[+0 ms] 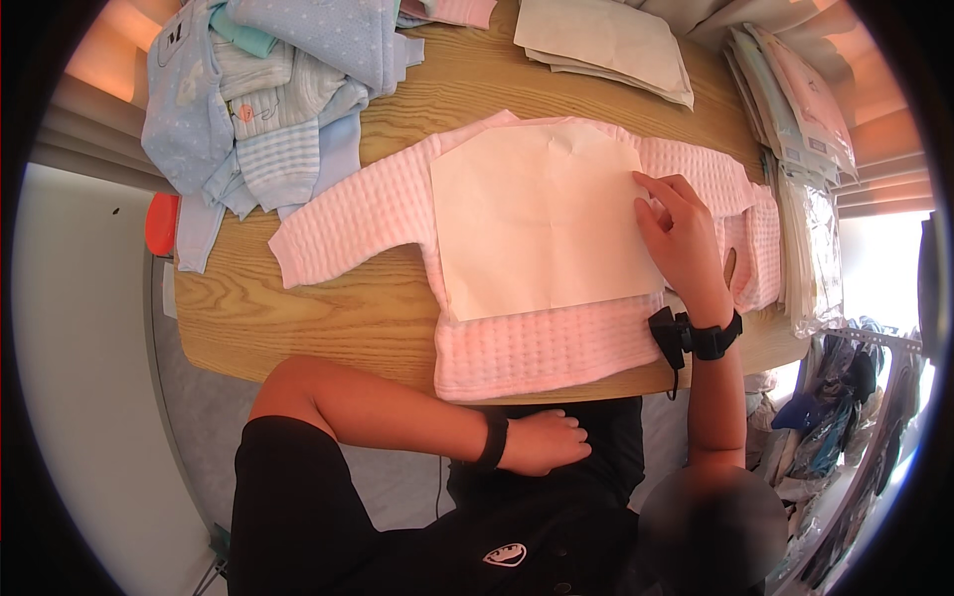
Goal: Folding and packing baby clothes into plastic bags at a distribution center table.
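Note:
A pink quilted long-sleeved baby top (542, 353) lies spread on the wooden table, hem toward me. Its left-hand sleeve stretches out sideways. Over its middle rests a blank cream sheet of paper (542, 223), leaving the hem and sleeves uncovered. My right hand (681, 233) is at the sheet's right edge, thumb and index fingertip apart and both beside that edge. Beyond this hand lies more pink checked fabric (763, 248), partly hidden. Down at my lap, my left hand (545, 442) rests against dark clothing with its fingers curled; nothing shows in it.
Blue and white baby clothes (268, 109) are heaped at the far left of the table (229, 308). A stack of cream paper (606, 45) lies at the back. Clothes in clear bags (795, 109) pile up at the right. A rack of bagged items (835, 407) stands beyond the right edge.

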A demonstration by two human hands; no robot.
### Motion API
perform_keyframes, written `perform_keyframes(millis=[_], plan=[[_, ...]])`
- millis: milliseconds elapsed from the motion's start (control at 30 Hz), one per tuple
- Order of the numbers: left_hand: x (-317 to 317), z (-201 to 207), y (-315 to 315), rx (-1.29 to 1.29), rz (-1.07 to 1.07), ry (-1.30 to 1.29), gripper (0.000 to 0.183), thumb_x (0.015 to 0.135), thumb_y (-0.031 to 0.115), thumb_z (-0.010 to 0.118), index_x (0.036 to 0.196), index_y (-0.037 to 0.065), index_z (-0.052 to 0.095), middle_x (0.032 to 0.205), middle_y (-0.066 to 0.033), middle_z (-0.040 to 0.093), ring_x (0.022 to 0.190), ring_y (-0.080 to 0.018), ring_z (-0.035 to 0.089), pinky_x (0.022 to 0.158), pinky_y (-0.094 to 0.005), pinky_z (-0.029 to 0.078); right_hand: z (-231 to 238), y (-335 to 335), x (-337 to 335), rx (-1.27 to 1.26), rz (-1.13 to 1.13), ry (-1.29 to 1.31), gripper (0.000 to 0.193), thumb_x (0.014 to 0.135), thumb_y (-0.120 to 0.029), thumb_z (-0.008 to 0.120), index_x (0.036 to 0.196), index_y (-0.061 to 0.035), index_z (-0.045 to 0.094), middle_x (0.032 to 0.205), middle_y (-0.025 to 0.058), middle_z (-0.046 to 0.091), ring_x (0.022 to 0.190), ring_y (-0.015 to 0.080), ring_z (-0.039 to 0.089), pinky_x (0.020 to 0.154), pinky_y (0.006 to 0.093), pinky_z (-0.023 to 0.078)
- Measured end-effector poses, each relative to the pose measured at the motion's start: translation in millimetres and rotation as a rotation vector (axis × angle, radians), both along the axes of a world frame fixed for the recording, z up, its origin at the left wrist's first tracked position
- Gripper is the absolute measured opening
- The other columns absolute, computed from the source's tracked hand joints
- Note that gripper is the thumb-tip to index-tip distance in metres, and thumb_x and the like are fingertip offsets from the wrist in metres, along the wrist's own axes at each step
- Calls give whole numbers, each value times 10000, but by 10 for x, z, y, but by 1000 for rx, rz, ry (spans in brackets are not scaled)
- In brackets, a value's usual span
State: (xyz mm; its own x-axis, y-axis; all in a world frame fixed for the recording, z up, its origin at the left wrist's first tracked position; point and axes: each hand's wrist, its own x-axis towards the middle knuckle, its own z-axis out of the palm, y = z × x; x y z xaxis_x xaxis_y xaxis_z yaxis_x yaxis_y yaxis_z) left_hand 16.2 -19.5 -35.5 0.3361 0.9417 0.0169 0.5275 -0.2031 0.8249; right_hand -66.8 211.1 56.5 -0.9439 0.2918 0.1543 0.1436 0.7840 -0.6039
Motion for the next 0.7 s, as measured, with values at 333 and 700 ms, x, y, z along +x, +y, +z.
perform_keyframes(millis=[333, 700], plan=[[7, 9, 0, -1, 2, 0, 144, 763, 42, 575, 902, 45, 542, 888, -90, 555, 896, -266, 549, 777, -386, 445, -24, 25, 15, 12, 11, 3, 263, 847, -64, 617, 1103, -12, 651, 875, 120, 574, 579, 199, 531, 579, 307, 455], [5, 8, -5, 15, 12, 14, 146, 758, 48, 585, 898, 51, 543, 882, -85, 555, 893, -260, 550, 770, -379, 445, -2, 10, 7, 32, 2, -17, 265, 847, -67, 616, 1105, -18, 653, 924, 120, 576, 580, 203, 552, 585, 311, 471]])
